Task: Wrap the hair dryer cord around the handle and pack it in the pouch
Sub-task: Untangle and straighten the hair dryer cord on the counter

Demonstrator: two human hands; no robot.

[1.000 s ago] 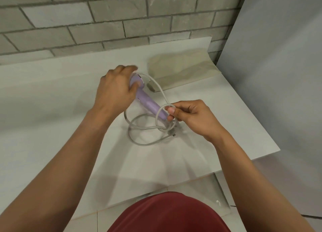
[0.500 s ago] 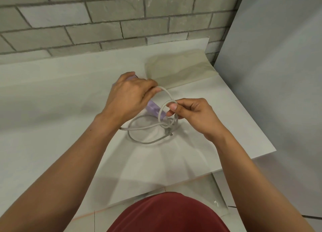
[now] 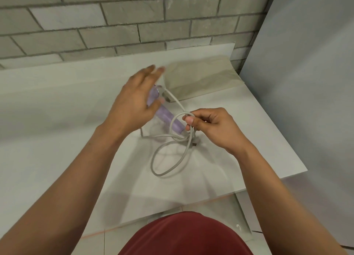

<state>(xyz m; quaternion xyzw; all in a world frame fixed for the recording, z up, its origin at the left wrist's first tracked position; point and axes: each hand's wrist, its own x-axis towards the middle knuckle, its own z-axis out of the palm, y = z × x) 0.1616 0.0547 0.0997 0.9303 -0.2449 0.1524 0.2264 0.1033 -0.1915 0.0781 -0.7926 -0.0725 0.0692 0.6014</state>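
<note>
A lilac hair dryer (image 3: 165, 116) lies on the white table (image 3: 57, 120), its handle pointing toward me and to the right. Its grey cord (image 3: 168, 159) runs in loose loops on the table, and one loop goes around the handle end. My right hand (image 3: 212, 128) pinches that loop against the handle end with thumb and forefinger. My left hand (image 3: 136, 103) is blurred, fingers spread and straight, over the dryer's far end, holding nothing I can see. A beige pouch (image 3: 203, 78) lies flat behind the dryer.
A grey brick wall (image 3: 115, 24) runs along the back of the table. A plain grey panel (image 3: 306, 82) stands at the right. The table's front edge (image 3: 172, 208) and right corner are near my body.
My left hand has let go of the cord it was carrying over the dryer and has opened, moving up and back. The lower cord loop has dropped nearer me. My right hand keeps its pinch.
</note>
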